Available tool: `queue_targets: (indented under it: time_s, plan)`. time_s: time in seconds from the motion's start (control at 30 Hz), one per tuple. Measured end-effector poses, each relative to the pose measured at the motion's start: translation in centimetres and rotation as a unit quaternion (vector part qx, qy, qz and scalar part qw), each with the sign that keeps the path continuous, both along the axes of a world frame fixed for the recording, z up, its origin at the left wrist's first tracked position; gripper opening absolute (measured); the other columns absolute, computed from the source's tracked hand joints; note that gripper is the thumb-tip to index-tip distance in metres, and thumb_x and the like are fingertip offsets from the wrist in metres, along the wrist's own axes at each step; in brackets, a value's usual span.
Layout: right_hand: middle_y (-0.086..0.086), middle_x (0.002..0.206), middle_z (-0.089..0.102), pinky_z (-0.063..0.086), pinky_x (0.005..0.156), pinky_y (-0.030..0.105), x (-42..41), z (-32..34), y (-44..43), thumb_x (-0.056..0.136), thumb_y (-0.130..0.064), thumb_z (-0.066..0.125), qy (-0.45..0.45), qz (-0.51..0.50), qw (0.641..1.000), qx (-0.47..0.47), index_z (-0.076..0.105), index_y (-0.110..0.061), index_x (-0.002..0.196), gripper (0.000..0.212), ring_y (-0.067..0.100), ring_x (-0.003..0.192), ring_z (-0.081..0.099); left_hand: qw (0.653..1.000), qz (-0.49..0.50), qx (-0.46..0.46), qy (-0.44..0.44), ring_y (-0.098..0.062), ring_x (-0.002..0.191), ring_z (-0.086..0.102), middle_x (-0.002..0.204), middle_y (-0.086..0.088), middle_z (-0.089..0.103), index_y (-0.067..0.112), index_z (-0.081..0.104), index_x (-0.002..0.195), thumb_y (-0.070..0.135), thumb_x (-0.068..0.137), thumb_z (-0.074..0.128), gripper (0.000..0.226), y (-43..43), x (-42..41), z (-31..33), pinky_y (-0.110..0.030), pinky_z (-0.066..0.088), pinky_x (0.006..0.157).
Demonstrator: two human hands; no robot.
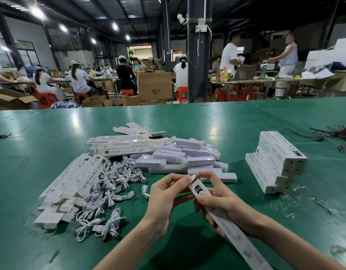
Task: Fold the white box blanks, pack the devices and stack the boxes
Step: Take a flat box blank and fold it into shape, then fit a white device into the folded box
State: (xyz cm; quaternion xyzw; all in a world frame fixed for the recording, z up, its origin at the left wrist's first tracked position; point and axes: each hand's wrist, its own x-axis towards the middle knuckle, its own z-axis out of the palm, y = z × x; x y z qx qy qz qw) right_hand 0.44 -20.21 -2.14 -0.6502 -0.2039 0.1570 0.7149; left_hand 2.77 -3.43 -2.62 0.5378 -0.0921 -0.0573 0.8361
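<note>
A long white box point(222, 217) slants from the middle of the view down to the bottom edge. My right hand point(219, 199) grips it near its top end, fingers wrapped round the body. My left hand point(166, 193) pinches the small end flap at the box's top. Flat white box blanks point(74, 182) lie fanned out at the left, with more blanks point(121, 145) behind them. Coiled white cables point(113, 184) are heaped between the blanks and my hands. Small white device boxes point(187, 158) form a pile in the middle. Finished long boxes point(275, 162) are stacked at the right.
The green table point(187, 117) stretches far ahead. Black and red wires point(336, 135) lie at the far right edge, and a thin black wire point(4, 136) at the far left. Scraps of clear plastic point(285, 205) litter the right front. Workers sit at benches beyond the table.
</note>
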Motion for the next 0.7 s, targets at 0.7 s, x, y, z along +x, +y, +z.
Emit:
queue_targets:
  time_s: [0.7]
  plan:
    - [0.008,0.08,0.064,0.046,0.059,0.021,0.25,-0.12,-0.82,0.085,-0.02,0.061,-0.029,0.001,0.999,-0.045,0.047,-0.043,0.111,0.037,0.013,0.064,0.056,0.983,-0.04,0.113,-0.142,-0.017,0.077,0.068,0.087,-0.014,0.073,0.003,0.067,0.068,0.01,0.078,0.075,0.015,0.85,0.11,-0.09,-0.029,0.056,0.073]
